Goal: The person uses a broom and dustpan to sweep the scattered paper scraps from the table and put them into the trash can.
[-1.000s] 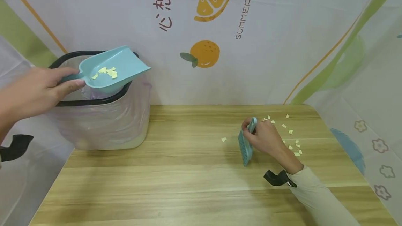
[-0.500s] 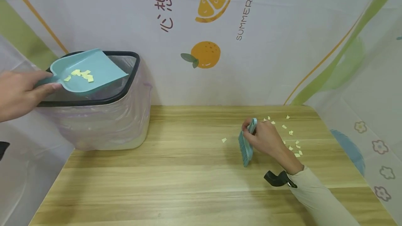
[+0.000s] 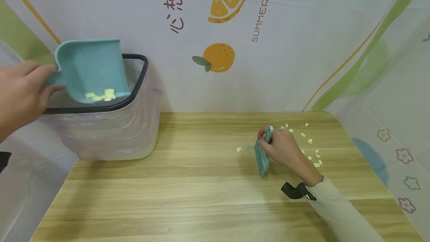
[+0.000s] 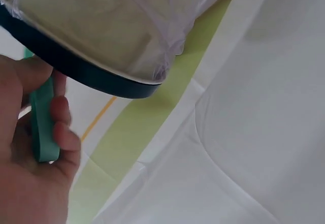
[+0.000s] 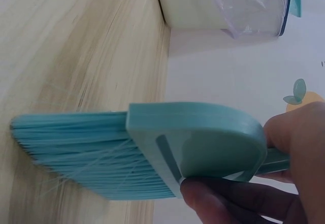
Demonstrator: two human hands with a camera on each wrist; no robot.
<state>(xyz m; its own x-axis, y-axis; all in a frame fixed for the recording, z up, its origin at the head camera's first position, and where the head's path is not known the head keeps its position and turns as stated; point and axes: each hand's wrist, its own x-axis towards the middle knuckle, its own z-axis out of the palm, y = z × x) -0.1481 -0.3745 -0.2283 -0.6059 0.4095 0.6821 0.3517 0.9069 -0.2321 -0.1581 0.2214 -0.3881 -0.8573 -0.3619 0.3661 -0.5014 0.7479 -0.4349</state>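
Note:
Over the trash bin [image 3: 147, 133], my left hand [image 3: 23, 94] grips the handle of a light-blue dustpan [image 3: 95, 66]. The pan is tilted on its side, and several pale-yellow paper scraps [image 3: 109, 93] lie gathered along its lower edge. In the left wrist view, fingers curl round the dustpan handle [image 4: 44, 122] below the bin's dark rim [image 4: 96, 79]. My right hand [image 3: 285, 146] holds a small light-blue brush [image 3: 263, 156] on the table, its bristles [image 5: 86, 148] touching the wood in the right wrist view.
The bin has a translucent liner and stands at the table's left back. Several scraps [image 3: 310, 141] lie scattered right of the right hand, and a single scrap [image 3: 239, 149] lies left of the brush. A printed cloth [image 3: 188, 77] hangs behind the wooden table [image 3: 188, 197].
The left hand has moved left with the dustpan and tipped it from nearly level onto its side. The scraps in it have slid to the lower edge. The right hand stays still.

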